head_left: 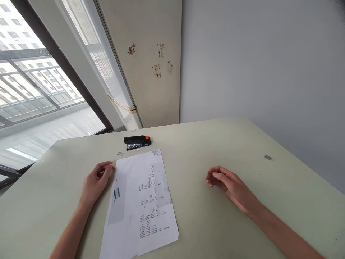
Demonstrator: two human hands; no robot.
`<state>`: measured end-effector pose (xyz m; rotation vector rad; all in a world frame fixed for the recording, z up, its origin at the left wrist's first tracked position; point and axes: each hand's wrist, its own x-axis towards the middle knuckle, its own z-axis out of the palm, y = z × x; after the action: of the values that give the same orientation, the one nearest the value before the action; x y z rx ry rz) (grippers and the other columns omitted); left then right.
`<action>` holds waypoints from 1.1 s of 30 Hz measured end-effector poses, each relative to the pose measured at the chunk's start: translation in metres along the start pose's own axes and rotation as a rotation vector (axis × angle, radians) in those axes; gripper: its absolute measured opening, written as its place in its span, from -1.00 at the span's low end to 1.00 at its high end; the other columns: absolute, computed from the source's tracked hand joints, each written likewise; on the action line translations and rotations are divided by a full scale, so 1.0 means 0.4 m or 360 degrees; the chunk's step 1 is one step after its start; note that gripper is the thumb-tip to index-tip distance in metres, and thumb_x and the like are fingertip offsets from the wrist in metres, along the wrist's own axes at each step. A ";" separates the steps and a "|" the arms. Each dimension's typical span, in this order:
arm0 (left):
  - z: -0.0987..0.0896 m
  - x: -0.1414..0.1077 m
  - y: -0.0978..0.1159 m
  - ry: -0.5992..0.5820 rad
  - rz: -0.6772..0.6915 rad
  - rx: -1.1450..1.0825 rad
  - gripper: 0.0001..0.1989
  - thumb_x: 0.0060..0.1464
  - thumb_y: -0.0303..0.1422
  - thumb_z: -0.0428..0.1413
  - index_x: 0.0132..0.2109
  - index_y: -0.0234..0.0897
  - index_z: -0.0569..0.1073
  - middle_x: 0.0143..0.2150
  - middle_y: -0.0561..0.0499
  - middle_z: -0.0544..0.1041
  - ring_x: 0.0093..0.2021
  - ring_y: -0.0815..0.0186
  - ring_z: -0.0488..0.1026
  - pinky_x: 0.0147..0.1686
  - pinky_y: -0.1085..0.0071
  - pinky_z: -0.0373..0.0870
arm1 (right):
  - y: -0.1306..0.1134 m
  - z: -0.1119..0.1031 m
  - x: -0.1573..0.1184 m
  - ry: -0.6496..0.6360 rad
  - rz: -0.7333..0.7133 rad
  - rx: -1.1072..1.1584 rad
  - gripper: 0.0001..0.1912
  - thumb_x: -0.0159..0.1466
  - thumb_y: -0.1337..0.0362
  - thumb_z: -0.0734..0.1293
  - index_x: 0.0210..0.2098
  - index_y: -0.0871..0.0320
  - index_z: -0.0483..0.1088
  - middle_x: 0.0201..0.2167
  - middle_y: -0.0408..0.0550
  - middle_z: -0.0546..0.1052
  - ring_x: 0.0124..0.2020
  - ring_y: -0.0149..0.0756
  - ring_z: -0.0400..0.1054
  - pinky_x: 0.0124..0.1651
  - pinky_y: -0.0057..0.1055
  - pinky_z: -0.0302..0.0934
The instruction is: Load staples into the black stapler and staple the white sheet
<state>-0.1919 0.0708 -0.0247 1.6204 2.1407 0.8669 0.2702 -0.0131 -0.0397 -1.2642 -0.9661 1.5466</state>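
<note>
My left hand (95, 181) rests on the table just left of the paper sheets (145, 190). Its fingers are loosely bent, with a gap between thumb and index finger, and its fingertips are at the upper left paper edge. Right of the sheets, my right hand (233, 187) is loosely curled and empty, apart from any object. Dark print runs down the right half of the paper, with a grey patch on its left side. Beyond the top edge lies a black stapler (137, 142) with an orange-red mark, its open end toward the left.
Small grey strips (120, 153), perhaps staples, lie by the stapler. Another small grey piece (268, 157) is at the far right of the pale green table (215, 140). A plain wall (256, 64), a stained panel (153, 93) and a window (35, 82) bound the table's far side.
</note>
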 end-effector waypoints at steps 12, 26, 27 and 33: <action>-0.003 -0.005 0.008 0.0001 -0.0052 -0.0007 -0.56 0.11 0.04 0.08 -0.03 -0.12 0.57 -0.12 0.03 0.70 -0.26 0.21 0.52 -0.27 0.37 0.41 | -0.007 0.005 -0.003 0.0012 0.0017 0.0012 -0.65 0.32 -0.12 0.44 -0.26 0.04 0.56 -0.19 -0.02 0.56 -0.14 -0.15 0.38 0.03 -0.22 0.33; 0.002 0.000 -0.001 0.0020 0.0023 0.0089 -0.60 0.14 -0.01 0.06 -0.03 -0.11 0.56 -0.15 0.04 0.70 -0.40 0.26 0.46 -0.30 0.35 0.42 | -0.008 0.007 -0.003 0.0014 -0.0007 0.0018 -0.70 0.35 -0.05 0.42 -0.26 0.05 0.55 -0.19 0.00 0.56 -0.13 -0.12 0.39 0.07 -0.17 0.33; 0.002 -0.002 0.001 0.0021 0.0031 0.0089 -0.60 0.14 -0.01 0.06 -0.03 -0.11 0.56 -0.16 0.04 0.70 -0.40 0.26 0.45 -0.29 0.34 0.43 | -0.008 0.007 -0.002 0.0014 -0.0009 0.0019 -0.70 0.36 -0.05 0.42 -0.26 0.05 0.55 -0.19 0.00 0.56 -0.12 -0.12 0.39 0.07 -0.16 0.33; 0.015 -0.004 0.038 0.0126 0.0279 0.0176 -0.61 0.24 -0.02 0.02 0.00 -0.13 0.53 -0.01 -0.06 0.64 -0.12 0.11 0.52 -0.18 0.28 0.48 | -0.008 0.009 -0.001 0.0005 -0.0021 0.0006 -0.70 0.35 -0.04 0.42 -0.26 0.07 0.55 -0.19 0.02 0.57 -0.12 -0.10 0.40 0.07 -0.14 0.33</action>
<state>-0.1765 0.0737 -0.0198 1.8821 2.1587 0.8916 0.2672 -0.0128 -0.0360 -1.2550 -0.9671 1.5356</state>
